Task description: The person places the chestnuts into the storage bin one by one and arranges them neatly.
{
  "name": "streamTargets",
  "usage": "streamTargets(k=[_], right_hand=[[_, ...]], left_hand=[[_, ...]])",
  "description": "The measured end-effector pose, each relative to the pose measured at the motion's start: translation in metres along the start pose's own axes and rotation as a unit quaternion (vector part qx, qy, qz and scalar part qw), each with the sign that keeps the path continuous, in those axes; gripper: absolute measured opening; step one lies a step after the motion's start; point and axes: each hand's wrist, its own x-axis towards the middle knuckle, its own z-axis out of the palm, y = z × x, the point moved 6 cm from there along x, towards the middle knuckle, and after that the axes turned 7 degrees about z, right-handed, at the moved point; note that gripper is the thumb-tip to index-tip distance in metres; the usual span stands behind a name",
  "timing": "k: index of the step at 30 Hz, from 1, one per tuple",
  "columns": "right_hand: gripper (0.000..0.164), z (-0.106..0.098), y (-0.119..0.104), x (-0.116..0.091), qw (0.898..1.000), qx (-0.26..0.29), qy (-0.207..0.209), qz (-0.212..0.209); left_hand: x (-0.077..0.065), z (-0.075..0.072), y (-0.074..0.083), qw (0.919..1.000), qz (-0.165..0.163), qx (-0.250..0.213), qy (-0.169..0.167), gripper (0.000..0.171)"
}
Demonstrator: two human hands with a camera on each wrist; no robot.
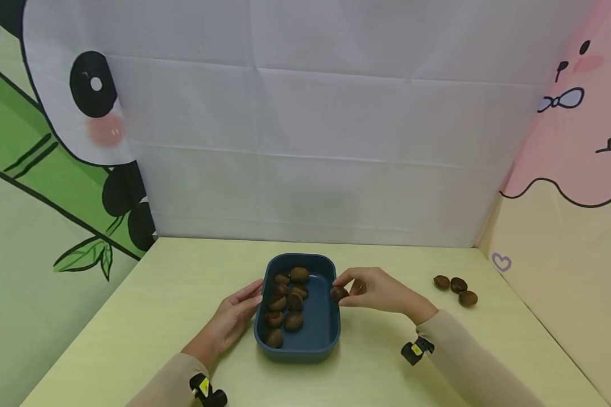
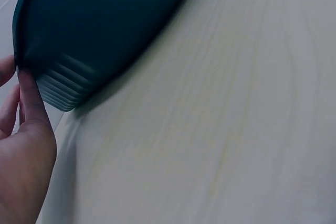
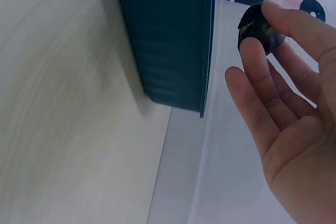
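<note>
A dark blue rectangular box stands on the table with several brown chestnuts inside, mostly along its left half. My left hand rests against the box's left wall, its fingers fairly straight; in the left wrist view its fingertips touch the outside near the rim. Just outside the right rim, my right hand pinches one chestnut between thumb and fingers. The right wrist view has this dark chestnut held above rim height, apart from the box.
Three loose chestnuts lie on the pale wood-look table at the right. A white sheet stands upright along the back edge. Printed side panels with cartoon figures flank the table.
</note>
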Motion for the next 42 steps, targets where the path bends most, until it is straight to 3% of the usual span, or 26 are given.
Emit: streamTargets(k=[8, 15, 20, 33, 42], right_hand=[[0.034, 0.036, -0.021, 0.024, 0.997, 0.014, -0.059, -0.044], [0.030, 0.072, -0.032, 0.040, 0.990, -0.045, -0.109, -0.078], [0.027, 0.092, -0.033, 0.044, 0.986, -0.077, -0.122, -0.084], [0.027, 0.103, -0.038, 0.044, 0.977, -0.166, -0.097, -0.088], [0.027, 0.103, -0.036, 0.043, 0.983, -0.135, -0.098, -0.081]], left_hand=[[-0.001, -0.001, 0.000, 0.9998, -0.011, -0.014, 0.002, 0.058], [0.000, -0.002, -0.001, 0.9997, -0.014, -0.017, 0.005, 0.060], [0.000, 0.000, -0.001, 0.9997, -0.018, -0.015, 0.007, 0.058], [0.000, 0.000, 0.001, 0.9998, -0.014, -0.013, 0.011, 0.058], [-0.001, -0.001, 0.000, 0.9997, -0.017, -0.009, 0.016, 0.057]])
